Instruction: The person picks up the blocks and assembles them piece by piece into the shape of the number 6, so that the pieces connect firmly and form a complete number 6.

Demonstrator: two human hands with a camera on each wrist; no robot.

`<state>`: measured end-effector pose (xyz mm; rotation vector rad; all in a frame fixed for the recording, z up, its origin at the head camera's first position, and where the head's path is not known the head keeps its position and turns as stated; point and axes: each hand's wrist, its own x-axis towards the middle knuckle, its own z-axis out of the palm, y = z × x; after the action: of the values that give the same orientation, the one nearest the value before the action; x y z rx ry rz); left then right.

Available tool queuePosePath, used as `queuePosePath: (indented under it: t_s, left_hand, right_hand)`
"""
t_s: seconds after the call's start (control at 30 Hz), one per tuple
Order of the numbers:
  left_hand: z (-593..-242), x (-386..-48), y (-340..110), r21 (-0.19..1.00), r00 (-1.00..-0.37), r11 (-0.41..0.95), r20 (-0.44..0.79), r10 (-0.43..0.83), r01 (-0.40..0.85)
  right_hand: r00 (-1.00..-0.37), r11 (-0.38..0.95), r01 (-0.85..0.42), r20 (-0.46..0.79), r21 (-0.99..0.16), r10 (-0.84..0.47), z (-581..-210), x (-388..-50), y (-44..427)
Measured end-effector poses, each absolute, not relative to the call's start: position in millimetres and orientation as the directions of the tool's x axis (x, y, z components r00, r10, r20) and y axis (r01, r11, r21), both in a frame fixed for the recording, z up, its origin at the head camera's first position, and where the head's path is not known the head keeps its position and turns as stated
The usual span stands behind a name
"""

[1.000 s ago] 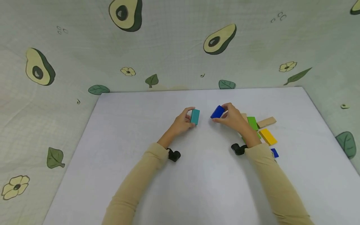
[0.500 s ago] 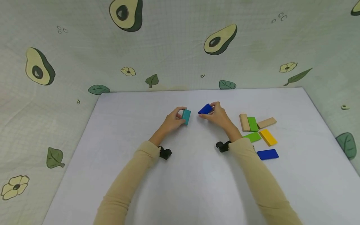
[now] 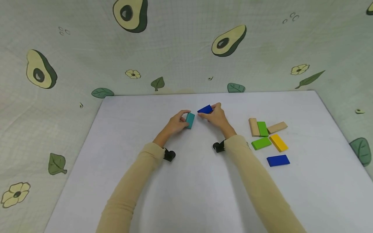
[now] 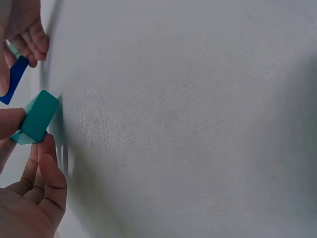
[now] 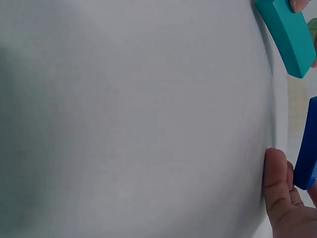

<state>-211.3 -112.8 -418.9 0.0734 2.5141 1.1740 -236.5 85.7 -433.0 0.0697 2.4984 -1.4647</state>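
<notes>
The left hand [image 3: 175,124] is pinching a teal, rectangular block [image 3: 190,120], which is partly hiding its fingers. Just right of and beyond the teal block, without contact, the right hand [image 3: 217,117] is pinching a dark-blue, flat block [image 3: 205,109], which the right wrist view is cutting off. Well to the teal block's right, a blue, rectangular slab [image 3: 278,160] is lying on the white tabletop [image 3: 180,197], the beige fabric sleeve [image 3: 250,171] no longer covering it.

Teal block [image 5: 288,39] near blue block [image 5: 307,148]
</notes>
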Motion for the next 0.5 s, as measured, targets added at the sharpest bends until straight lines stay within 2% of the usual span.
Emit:
queuePosePath:
  t_s: [0.5]
  left_hand:
    - [-425, -222, -102, 0.715, -0.949, 0.698, -0.252, 0.191, -0.049]
  right_hand:
    - [-0.974, 0.546, 0.174, -0.227, -0.819, -0.029, -437, -256, 65]
